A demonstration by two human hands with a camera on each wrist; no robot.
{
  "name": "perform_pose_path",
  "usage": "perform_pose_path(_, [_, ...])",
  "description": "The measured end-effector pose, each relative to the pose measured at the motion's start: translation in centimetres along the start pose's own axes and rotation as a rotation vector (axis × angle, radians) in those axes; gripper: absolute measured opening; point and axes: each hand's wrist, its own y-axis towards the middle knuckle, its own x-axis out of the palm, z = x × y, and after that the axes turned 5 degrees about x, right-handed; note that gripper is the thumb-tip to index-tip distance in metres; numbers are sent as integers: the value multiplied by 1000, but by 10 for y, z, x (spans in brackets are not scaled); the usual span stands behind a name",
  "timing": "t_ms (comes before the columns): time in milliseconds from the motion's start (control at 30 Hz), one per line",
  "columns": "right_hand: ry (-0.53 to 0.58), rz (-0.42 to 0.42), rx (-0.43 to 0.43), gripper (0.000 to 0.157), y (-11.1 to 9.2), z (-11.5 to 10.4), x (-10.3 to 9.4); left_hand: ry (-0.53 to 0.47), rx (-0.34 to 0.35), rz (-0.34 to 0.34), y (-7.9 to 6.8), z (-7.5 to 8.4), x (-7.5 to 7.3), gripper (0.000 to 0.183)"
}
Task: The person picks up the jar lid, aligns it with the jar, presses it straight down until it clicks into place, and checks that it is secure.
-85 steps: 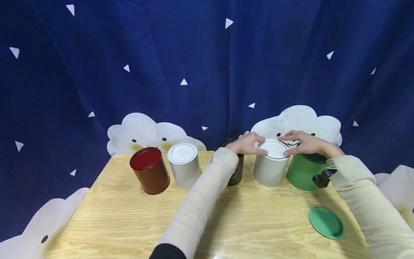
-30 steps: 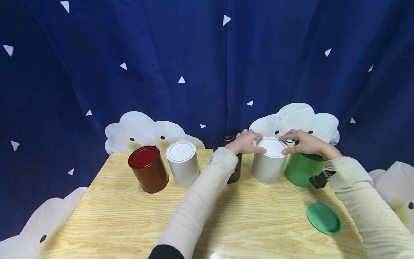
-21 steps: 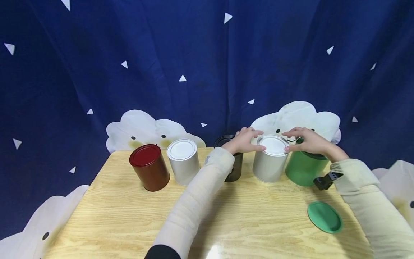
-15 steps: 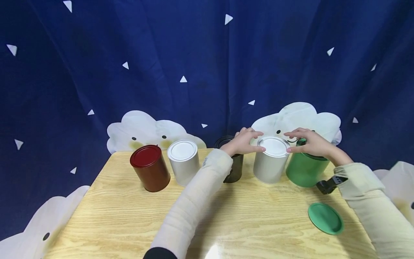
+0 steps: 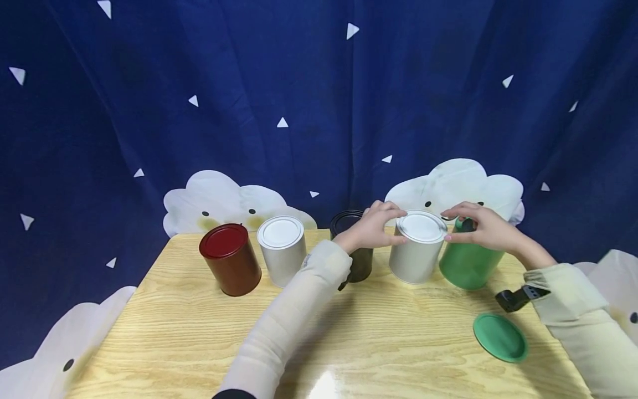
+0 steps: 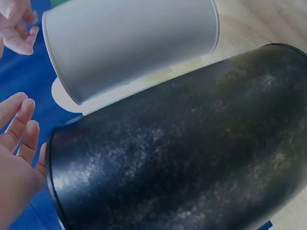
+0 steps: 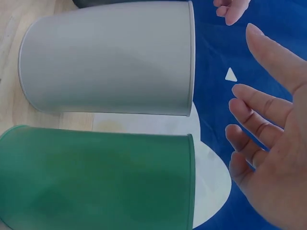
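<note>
A white can (image 5: 417,260) with its white lid (image 5: 422,226) seated on top stands upright between the two hands. To its left, my left hand (image 5: 372,227) hovers over the black can (image 5: 361,266), thumb and fingers spread and holding nothing. My right hand (image 5: 485,228) is on the other side, above the green can (image 5: 468,263), its fingers loosely bent and holding nothing. The right wrist view shows a gap between the right hand and both the white can (image 7: 110,57) and the green can (image 7: 96,177). A green lid (image 5: 500,337) lies on the table.
On the left of the wooden table (image 5: 199,343) stand a dark red can (image 5: 231,260) and a second white can (image 5: 282,252), both lidded. A blue curtain (image 5: 249,83) with white clouds hangs directly behind. The green can's top is mostly hidden by the right hand.
Earlier, both hands had thumbs and fingers on the white lid's rim. Since then they have drawn apart, the left going left and the right going right. The cans stay in place.
</note>
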Motion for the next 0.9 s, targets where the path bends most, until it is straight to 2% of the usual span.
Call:
perform_pose_path(333, [-1,13,-35,47,-20,-6,-1,5,132,11,-11,10,8,59])
perform_pose_path(567, [17,32,-59,50,-36,-4,-5,-7,183,6,-17,19,11,62])
perform_pose_path(900, [12,45,-75,53,-59,-3,-16,-10,278,65,-21,34,12,63])
